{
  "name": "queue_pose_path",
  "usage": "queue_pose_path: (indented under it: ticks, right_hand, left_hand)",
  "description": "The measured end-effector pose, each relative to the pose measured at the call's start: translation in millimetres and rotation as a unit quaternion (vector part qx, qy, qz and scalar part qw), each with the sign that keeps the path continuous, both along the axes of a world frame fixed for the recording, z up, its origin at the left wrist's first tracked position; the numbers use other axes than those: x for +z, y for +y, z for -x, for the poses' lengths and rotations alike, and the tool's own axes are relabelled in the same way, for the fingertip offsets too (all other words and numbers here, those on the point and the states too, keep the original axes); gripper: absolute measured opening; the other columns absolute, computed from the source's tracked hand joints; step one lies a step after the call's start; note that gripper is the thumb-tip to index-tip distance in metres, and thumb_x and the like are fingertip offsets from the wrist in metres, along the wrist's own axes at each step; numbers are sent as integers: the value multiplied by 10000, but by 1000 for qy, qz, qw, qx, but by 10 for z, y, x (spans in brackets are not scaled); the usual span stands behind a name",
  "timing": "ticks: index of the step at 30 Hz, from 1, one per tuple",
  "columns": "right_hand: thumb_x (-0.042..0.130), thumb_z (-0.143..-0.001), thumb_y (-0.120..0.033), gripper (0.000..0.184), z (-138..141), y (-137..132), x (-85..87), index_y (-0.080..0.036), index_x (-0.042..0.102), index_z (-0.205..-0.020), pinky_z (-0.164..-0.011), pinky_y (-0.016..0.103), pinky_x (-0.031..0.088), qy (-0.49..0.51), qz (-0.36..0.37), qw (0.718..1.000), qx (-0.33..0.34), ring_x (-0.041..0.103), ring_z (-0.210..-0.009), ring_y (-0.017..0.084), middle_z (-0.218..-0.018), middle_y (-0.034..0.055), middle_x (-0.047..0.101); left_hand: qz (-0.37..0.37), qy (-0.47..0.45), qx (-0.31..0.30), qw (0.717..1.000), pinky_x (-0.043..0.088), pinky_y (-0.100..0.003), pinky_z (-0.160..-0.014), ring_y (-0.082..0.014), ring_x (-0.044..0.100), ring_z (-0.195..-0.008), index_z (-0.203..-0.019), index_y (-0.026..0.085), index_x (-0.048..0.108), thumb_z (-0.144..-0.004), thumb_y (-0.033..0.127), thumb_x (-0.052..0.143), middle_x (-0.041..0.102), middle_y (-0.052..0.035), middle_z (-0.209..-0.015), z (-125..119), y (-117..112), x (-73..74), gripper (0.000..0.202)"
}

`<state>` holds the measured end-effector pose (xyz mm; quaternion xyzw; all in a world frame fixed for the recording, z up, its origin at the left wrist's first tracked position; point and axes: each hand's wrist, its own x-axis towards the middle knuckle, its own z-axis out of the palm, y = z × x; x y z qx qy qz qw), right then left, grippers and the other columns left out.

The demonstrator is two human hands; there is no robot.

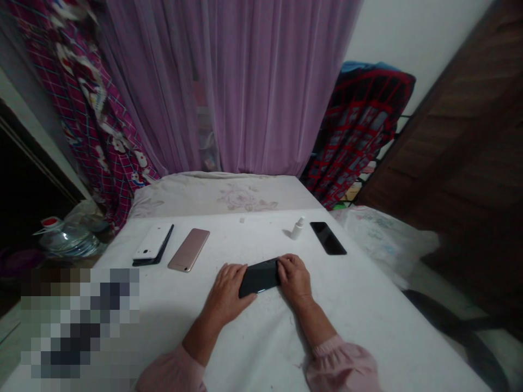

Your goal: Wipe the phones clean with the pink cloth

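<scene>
A black smartphone (260, 276) lies sideways between my two hands, low over the white cloth or resting on it. My left hand (227, 291) grips its left end, thumb along the near edge and fingers at the far edge. At the other end, my right hand (295, 277) is closed round the phone's right side, its fingers bent over the corner. Beyond my right hand stands a small white spray bottle (298, 228). Another black phone (328, 238) lies flat to the right of that bottle.
A rose-gold phone (189, 249) lies left of my hands, beside a white phone (152, 242) stacked on a dark one. White cloth covers the table (351, 326). A purple curtain (261, 87) hangs behind. On the left stands a large water bottle (69, 239). The lower left is pixelated.
</scene>
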<state>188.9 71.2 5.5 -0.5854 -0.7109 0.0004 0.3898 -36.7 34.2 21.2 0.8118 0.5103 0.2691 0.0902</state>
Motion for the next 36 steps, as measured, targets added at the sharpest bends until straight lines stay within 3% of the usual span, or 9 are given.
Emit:
queue_pose_path:
  ticks: [6,9,15,24,28,33,36]
  right_hand:
    - [496,-891,-197,249,-8,121,32,-187,725,-990,-784,287,461,-28,40,998,-45,613,-861,194,-930,69,704]
    - [529,-892,-217,207,9,126,67,-202,735,-908,-786,294,442,-48,62,995,-68,611,-863,207,-916,67,720]
    - [519,-845,-95,285,37,-20,85,-224,727,-991,-852,283,423,-50,50,997,-36,609,-916,196,-1030,43,731]
    - [455,-900,-180,307,106,1,56,-203,733,-1028,-865,287,458,-17,23,999,-40,625,-922,186,-1034,56,726]
    - [511,-874,-165,275,101,-31,55,-200,743,-1017,-877,315,431,-28,18,999,-37,588,-927,210,-1020,68,723]
    - [531,-883,-175,269,98,-76,55,-228,729,-1057,-847,329,407,-66,12,997,-26,551,-954,217,-1043,69,704]
    - [542,-867,-144,283,210,-117,66,-226,714,-1076,-810,331,413,-69,-2,998,1,549,-953,218,-1044,73,693]
  left_hand:
    - [-7,20,6,1000,341,-525,-1114,-301,523,-1214,-1329,194,491,-754,395,720,600,-107,-1260,-19,-6,-66,651]
    - [-15,32,5,999,308,-530,-1131,-299,528,-1221,-1325,184,493,-761,426,722,596,-119,-1287,-14,6,-78,655]
    - [-29,45,15,998,334,-514,-1110,-303,552,-1201,-1289,197,529,-776,440,711,619,-122,-1269,-27,4,-49,596]
    - [-37,59,8,998,325,-505,-1116,-304,568,-1187,-1250,153,557,-754,439,736,635,-149,-1252,-56,-13,5,600]
    - [-40,71,3,997,276,-521,-1143,-299,535,-1235,-1294,158,527,-772,464,699,617,-138,-1286,-51,0,-42,629]
    - [-63,79,84,991,213,-581,-1150,-351,439,-1325,-1300,149,525,-792,475,648,566,-165,-1347,-19,28,-151,616]
    - [-48,83,64,993,225,-579,-1145,-328,448,-1324,-1329,177,492,-823,467,610,565,-145,-1356,24,61,-215,595]
